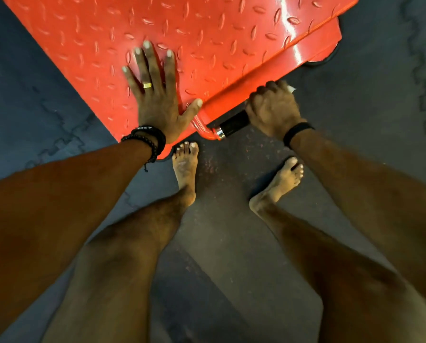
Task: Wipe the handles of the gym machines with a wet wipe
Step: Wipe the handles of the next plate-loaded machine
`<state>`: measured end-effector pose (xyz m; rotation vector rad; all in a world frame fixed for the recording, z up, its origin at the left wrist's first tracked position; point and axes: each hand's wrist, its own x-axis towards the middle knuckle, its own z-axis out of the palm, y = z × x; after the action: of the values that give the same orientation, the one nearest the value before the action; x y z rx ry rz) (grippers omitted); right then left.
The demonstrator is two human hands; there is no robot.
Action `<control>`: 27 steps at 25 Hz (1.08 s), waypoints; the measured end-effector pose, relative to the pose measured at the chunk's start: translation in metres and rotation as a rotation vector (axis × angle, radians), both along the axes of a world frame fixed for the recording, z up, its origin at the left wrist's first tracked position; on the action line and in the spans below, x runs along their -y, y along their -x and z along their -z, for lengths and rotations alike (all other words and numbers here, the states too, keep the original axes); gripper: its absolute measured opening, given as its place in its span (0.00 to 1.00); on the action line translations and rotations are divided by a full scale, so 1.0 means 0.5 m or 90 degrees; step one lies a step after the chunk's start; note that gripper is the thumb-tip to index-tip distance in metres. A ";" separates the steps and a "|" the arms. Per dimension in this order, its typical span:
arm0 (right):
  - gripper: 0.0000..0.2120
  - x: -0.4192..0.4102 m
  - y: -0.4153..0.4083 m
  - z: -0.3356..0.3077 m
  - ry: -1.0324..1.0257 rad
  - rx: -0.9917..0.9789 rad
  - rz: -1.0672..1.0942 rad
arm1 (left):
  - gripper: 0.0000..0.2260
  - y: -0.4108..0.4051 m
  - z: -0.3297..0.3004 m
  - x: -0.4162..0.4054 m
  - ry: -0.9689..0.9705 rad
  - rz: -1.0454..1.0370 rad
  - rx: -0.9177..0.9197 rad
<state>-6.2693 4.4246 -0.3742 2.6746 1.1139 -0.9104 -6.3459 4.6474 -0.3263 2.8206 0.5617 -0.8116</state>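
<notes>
Gripping the black handle [234, 125] with our right hand [272, 110], we have the fingers curled round it, a white scrap of wet wipe [291, 89] peeking out past the knuckles. The handle's long axis runs along the red platform [207, 33] edge; its bare stretch lies toward the wrist side. Our left hand [155, 95] presses flat, fingers spread, on the plate just beside.

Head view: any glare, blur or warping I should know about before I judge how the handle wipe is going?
Head view: bright glare streaks the red plate near its top right edge; the left hand's fingertips are slightly motion-blurred; the wide lens bows the floor mats at the edges; the right hand hides most of the black handle, with only a white corner of the wipe showing.
</notes>
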 end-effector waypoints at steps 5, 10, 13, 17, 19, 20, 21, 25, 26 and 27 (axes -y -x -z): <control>0.24 0.034 0.050 -0.110 -0.331 -0.237 0.320 | 0.39 0.008 -0.096 0.105 0.068 0.043 -0.042; 0.12 0.169 0.010 -0.462 -0.448 -0.103 0.815 | 0.27 0.010 -0.405 0.257 0.227 0.022 -0.034; 0.07 0.236 -0.046 -0.689 -0.622 -0.220 0.989 | 0.22 -0.012 -0.616 0.323 0.254 0.027 0.024; 0.09 0.310 -0.139 -0.989 -0.770 -0.249 0.921 | 0.24 -0.088 -0.856 0.396 0.258 0.045 0.149; 0.08 0.332 -0.173 -1.090 -0.823 -0.232 0.875 | 0.24 -0.133 -0.941 0.410 0.236 0.053 0.212; 0.06 0.338 -0.191 -1.125 -0.834 -0.223 0.854 | 0.23 -0.156 -0.974 0.411 0.226 0.053 0.245; 0.04 0.341 -0.210 -1.146 -0.851 -0.218 0.833 | 0.22 -0.178 -0.999 0.409 0.217 0.052 0.272; 0.05 0.322 -0.329 -1.224 -0.915 -0.225 0.785 | 0.22 -0.282 -1.050 0.375 0.173 0.036 0.369; 0.05 0.310 -0.369 -1.242 -0.930 -0.232 0.771 | 0.23 -0.315 -1.056 0.362 0.165 0.020 0.386; 0.06 0.298 -0.408 -1.261 -0.945 -0.241 0.752 | 0.23 -0.349 -1.059 0.348 0.156 0.007 0.404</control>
<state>-6.0655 4.2756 0.2561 4.7271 -0.2620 -0.7537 -6.1713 4.4733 0.2030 2.6329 0.3154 0.0392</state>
